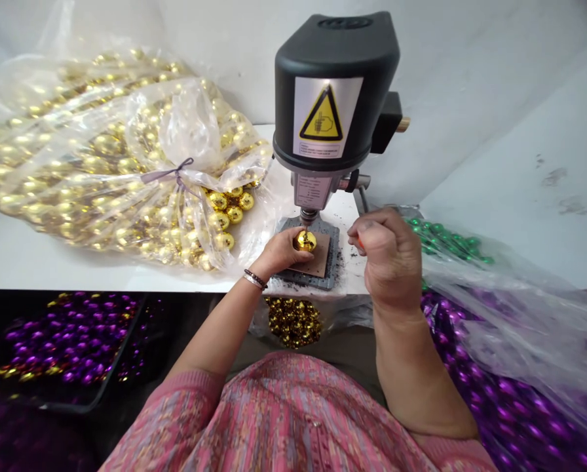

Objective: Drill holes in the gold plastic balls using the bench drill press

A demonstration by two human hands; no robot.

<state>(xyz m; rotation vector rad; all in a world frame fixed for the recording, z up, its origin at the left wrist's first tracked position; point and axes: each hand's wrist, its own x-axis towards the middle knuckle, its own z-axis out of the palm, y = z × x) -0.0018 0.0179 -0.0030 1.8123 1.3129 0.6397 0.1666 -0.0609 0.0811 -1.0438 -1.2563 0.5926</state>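
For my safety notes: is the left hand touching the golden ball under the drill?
Touching: the head view shows the left hand holding the golden ball by its side.

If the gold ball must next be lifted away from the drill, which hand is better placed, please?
Probably the left hand: it holds the gold ball under the drill. The right hand is apart from the ball, seemingly closed on the lever.
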